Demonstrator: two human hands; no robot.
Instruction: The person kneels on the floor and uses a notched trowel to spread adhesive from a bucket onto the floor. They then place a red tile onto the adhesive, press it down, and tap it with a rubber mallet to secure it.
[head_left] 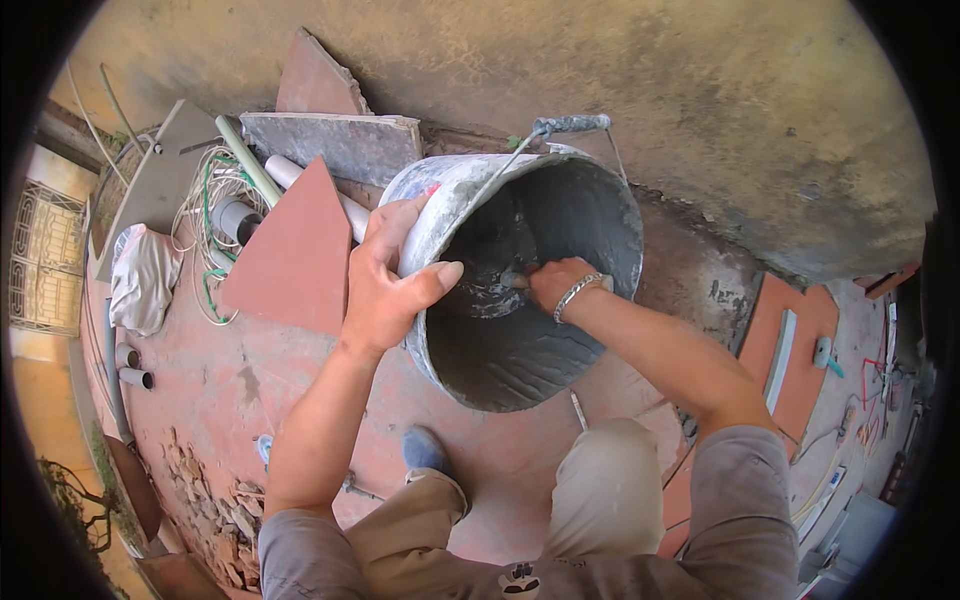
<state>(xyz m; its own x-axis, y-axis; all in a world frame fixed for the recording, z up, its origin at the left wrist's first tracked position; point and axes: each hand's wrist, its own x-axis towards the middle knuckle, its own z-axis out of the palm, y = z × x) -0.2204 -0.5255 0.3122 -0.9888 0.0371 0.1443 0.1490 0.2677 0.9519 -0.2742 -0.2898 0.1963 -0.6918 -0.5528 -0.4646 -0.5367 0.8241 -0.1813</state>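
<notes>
A grey-smeared bucket is tilted with its mouth toward me, and wet grey mortar coats its inner wall. My left hand grips the bucket's left rim, thumb over the edge and fingers around the outside. Deep inside the mouth is my right hand, a chain bracelet at its wrist. Its fingers are closed near the wet, shiny mortar at the bottom; whatever they hold is too dark and smeared to name. The bucket's wire handle with its grey grip stands up at the far rim.
A triangular red tile and a grey slab lean left of the bucket, beside pipes and coiled cable. A stained yellow wall rises behind. Rubble lies at lower left; red tiles lie to the right.
</notes>
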